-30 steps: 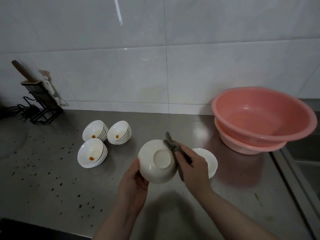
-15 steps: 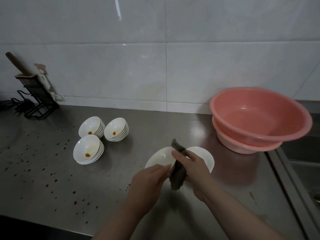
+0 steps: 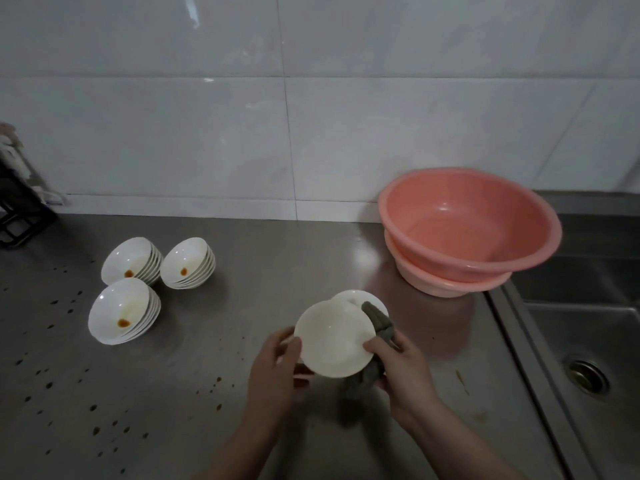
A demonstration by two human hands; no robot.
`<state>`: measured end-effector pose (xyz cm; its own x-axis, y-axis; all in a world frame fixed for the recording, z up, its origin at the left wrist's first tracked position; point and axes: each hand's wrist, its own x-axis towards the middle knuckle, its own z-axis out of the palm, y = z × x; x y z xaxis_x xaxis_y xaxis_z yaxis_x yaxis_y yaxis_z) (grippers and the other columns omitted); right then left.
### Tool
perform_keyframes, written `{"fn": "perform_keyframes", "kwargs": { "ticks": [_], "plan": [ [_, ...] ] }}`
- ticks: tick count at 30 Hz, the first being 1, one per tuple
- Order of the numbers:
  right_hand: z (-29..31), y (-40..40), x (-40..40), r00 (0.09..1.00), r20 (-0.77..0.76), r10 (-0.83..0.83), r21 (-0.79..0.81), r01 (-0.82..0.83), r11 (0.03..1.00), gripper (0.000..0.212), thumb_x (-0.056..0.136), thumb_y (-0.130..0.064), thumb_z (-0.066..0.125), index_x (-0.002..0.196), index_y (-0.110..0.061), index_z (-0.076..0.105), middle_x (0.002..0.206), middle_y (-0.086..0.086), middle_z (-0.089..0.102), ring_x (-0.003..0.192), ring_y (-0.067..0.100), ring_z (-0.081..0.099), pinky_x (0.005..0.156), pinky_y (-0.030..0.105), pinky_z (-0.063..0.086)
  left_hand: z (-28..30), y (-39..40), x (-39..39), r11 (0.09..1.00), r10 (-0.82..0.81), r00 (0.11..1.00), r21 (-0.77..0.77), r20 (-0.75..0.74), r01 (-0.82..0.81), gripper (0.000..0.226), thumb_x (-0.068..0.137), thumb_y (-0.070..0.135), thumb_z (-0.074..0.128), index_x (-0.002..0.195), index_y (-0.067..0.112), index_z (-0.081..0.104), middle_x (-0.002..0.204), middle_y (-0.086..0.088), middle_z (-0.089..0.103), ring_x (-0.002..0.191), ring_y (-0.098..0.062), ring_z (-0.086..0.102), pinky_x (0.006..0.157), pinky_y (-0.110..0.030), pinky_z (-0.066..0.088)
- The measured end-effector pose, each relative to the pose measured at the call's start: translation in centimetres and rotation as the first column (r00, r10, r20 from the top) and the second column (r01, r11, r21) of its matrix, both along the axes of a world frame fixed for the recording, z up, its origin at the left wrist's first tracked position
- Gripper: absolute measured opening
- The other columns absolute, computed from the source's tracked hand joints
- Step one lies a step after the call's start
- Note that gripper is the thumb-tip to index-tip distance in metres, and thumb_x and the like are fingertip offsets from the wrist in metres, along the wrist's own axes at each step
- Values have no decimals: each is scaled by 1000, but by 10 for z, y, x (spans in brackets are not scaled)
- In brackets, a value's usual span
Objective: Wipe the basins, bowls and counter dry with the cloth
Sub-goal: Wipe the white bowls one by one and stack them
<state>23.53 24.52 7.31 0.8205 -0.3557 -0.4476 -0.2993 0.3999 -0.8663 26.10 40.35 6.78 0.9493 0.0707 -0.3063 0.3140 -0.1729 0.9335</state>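
I hold a white bowl (image 3: 333, 337) above the steel counter (image 3: 214, 341), its inside facing me. My left hand (image 3: 277, 372) grips its left rim. My right hand (image 3: 403, 368) pinches its right rim together with a grey cloth (image 3: 377, 323), which drapes over the edge and hangs below. Behind it another white bowl (image 3: 349, 296) rests on the counter. Three stacks of white bowls stand at the left, the top ones with brown stains: back left stack (image 3: 131, 260), back right stack (image 3: 187, 263), front stack (image 3: 123, 310). Two nested pink basins (image 3: 467, 226) sit at the right.
Dark spots dot the counter's left front area (image 3: 69, 393). A steel sink (image 3: 588, 341) with a drain lies at the right. A black rack (image 3: 20, 209) stands at the far left against the white tiled wall.
The bowl was bottom-up a second ago, then lowered and turned; now its inside faces me and the cloth lies over its right rim. The view shifted right.
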Motion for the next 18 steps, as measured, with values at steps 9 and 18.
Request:
{"fn": "perform_keyframes", "kwargs": {
  "ticks": [9, 18],
  "plan": [
    [10, -43, 5, 997, 56, -44, 9, 43, 999, 17, 88, -12, 62, 103, -11, 69, 94, 7, 73, 81, 19, 66, 61, 27, 51, -8, -34, 50, 995, 4, 997, -98, -71, -11, 17, 95, 4, 48, 100, 1, 64, 92, -20, 65, 72, -31, 67, 50, -26, 55],
    [3, -47, 9, 996, 91, -2, -127, 13, 992, 29, 88, 6, 48, 99, -9, 69, 86, 10, 70, 72, 14, 62, 62, 26, 49, -32, -52, 65, 1000, -24, 998, 1, -63, 24, 12, 92, 3, 54, 95, 5, 65, 85, -17, 68, 65, -30, 69, 57, -33, 57]
  ]
}}
